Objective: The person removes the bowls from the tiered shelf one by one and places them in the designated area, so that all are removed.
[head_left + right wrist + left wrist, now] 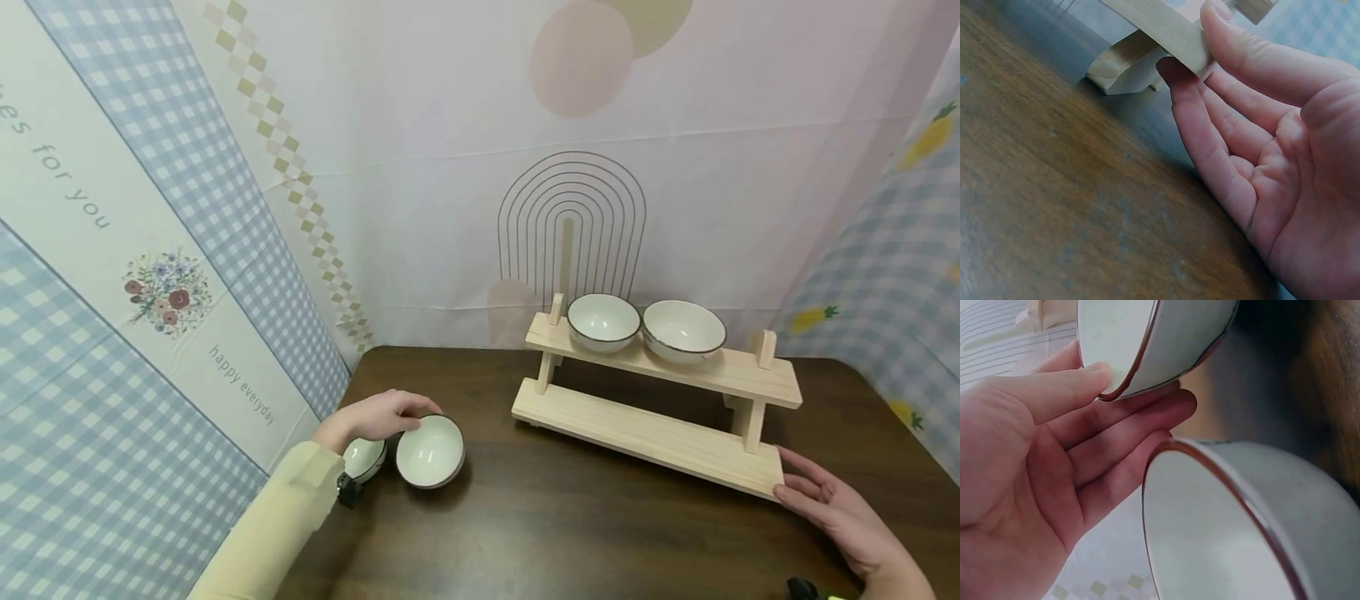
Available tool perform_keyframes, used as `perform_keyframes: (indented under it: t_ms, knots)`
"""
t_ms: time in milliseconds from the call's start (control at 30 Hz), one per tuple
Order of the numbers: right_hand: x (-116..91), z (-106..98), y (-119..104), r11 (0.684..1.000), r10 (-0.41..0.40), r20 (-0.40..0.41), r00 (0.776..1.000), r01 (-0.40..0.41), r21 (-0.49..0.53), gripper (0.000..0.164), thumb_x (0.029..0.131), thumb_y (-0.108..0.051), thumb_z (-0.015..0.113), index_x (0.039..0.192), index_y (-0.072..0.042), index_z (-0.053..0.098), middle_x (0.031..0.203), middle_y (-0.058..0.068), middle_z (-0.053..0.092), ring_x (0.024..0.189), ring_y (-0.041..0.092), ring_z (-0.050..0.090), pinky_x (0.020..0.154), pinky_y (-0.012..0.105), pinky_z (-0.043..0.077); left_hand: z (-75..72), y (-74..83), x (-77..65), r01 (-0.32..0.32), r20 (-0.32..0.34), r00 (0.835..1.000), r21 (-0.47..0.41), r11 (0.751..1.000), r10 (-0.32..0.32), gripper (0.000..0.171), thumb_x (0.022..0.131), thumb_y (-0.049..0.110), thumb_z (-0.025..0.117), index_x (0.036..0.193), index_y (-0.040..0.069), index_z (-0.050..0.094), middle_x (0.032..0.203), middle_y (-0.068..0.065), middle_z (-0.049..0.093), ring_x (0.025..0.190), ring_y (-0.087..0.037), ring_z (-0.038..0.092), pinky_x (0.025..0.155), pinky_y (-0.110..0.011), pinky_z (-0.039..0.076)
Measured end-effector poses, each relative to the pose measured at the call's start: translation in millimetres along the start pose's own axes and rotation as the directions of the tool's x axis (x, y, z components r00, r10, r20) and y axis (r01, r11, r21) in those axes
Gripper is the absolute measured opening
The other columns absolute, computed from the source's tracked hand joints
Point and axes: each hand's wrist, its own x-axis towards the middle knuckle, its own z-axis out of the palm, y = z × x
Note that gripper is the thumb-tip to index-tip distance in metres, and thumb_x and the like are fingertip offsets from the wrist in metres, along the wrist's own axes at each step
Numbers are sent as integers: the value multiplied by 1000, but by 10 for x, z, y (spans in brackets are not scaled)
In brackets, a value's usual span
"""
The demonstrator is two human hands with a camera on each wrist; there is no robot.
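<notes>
My left hand (386,414) pinches the rim of a white bowl (431,452) with a dark brown edge, thumb inside and fingers under the outside wall. In the left wrist view that bowl (1172,347) tilts at the top, and a second bowl (1210,525) stands close below the fingers. The head view shows this second bowl (364,460) partly hidden behind the left wrist. My right hand (832,508) grips the right end of the lower board of a two-tier wooden shelf (645,429). Its thumb lies on top, fingers beneath the board (1175,37).
Two more white bowls, one on the left (603,323) and a wider one (684,331), sit side by side on the shelf's upper board. The shelf stands angled on a dark wooden table (540,533). Patterned cloths (435,167) hang behind and at both sides.
</notes>
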Motion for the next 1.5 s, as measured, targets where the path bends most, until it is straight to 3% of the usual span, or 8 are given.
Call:
perform_keyframes:
  t_ms: [200,367,533,767,1033,1300,1433,1500]
  knots:
    - [9,-5,8,1000,19,-8,1000,-19,-10,74,113,-22,58,172,-26,15,113,-24,67,103,-3,66,81,21,53,-20,-1,-21,21,19,1000,-2,1000,-21,39,109,6,59,145,18,67,143,-3,66,126,-21,63,99,-43,52]
    - [25,-8,21,1000,19,-7,1000,-19,-13,74,112,-22,59,172,-26,15,114,-24,67,104,-3,66,81,21,53,-19,-29,-21,22,31,999,11,1000,-22,39,108,4,59,144,15,67,140,-4,68,119,-18,65,95,-40,54]
    - [53,-18,29,1000,14,-5,1000,-14,-2,68,112,-20,59,167,-36,22,112,-24,68,103,-2,66,81,20,52,-27,-38,-28,28,42,999,11,1000,-28,38,108,3,59,144,13,67,136,-4,69,112,-16,64,93,-40,53]
    - [152,-84,10,1000,1,8,1000,-1,-14,69,112,-20,58,169,-33,20,112,-25,69,103,-2,66,81,20,52,-49,-15,-15,49,51,998,-7,999,-48,38,107,2,60,142,12,67,128,-4,72,109,-19,68,91,-41,55]
    - [227,-143,-5,1000,-13,15,1000,14,-16,65,112,-18,58,164,-42,25,112,-25,69,103,-2,66,80,20,53,-40,-4,9,84,57,995,-11,996,-84,39,106,1,60,142,14,67,122,-3,73,106,-17,67,89,-42,55]
    - [241,-145,-3,1000,-2,15,1000,2,-14,71,113,-19,58,170,-30,18,112,-25,69,103,-2,67,80,21,53,-15,-9,21,121,55,991,18,992,-122,40,106,1,61,144,13,66,123,-3,72,101,-16,64,87,-42,53]
    - [242,-149,4,1000,-6,18,1000,7,-8,70,113,-19,58,169,-31,20,112,-24,69,103,-2,67,80,21,54,-7,-17,26,139,54,989,26,990,-140,41,106,1,61,146,11,65,115,-1,72,92,-16,60,81,-40,51]
    - [242,-152,11,1000,-14,21,1000,14,-1,67,112,-18,58,166,-38,24,112,-24,69,103,-2,67,80,21,53,-7,-21,27,142,54,988,28,990,-143,41,106,1,61,146,10,65,111,0,71,88,-16,59,79,-40,50]
